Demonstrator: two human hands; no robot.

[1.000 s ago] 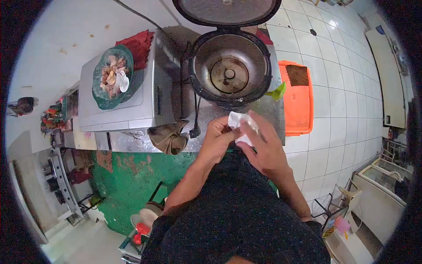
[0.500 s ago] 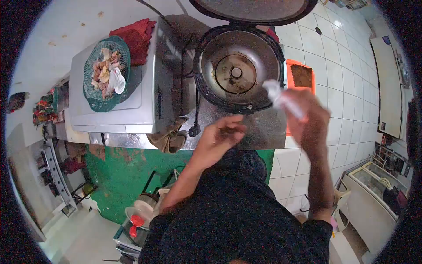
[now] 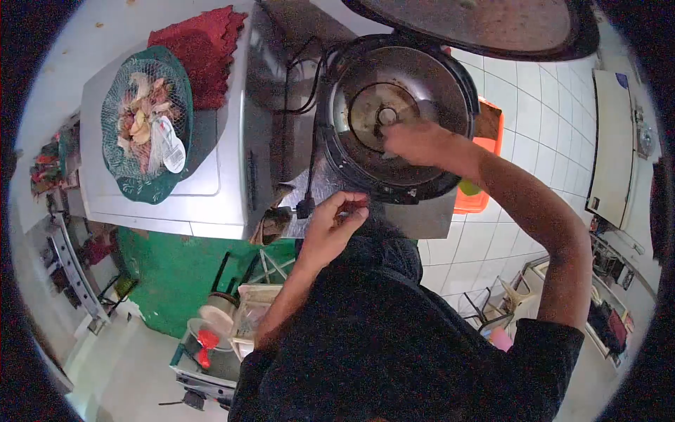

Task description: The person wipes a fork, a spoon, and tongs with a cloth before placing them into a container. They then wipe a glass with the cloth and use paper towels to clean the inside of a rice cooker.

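Note:
The round cooker (image 3: 439,81) stands with its lid (image 3: 492,17) raised, and its metal inside shows brown stains around a central knob. My right hand (image 3: 415,143) reaches down into the cooker near that knob. Its fingers are bent and blurred, and what they hold, if anything, is too unclear to make out. In front of the cooker, my left hand (image 3: 337,221) hovers above the metal counter edge, its fingers curled and its thumb a little apart, with nothing seen in it.
Left of the cooker, a silver appliance (image 3: 211,204) carries a green netted basket (image 3: 151,188) of peelings and a red cloth (image 3: 200,53). A black cable (image 3: 311,169) and plug lie between. An orange container (image 3: 474,200) stands at the right, behind my right arm.
My right hand has taken the white tissue away from my left hand and moved into the cooker. The tissue no longer shows clearly. The view has shifted, so the cooker lies further right.

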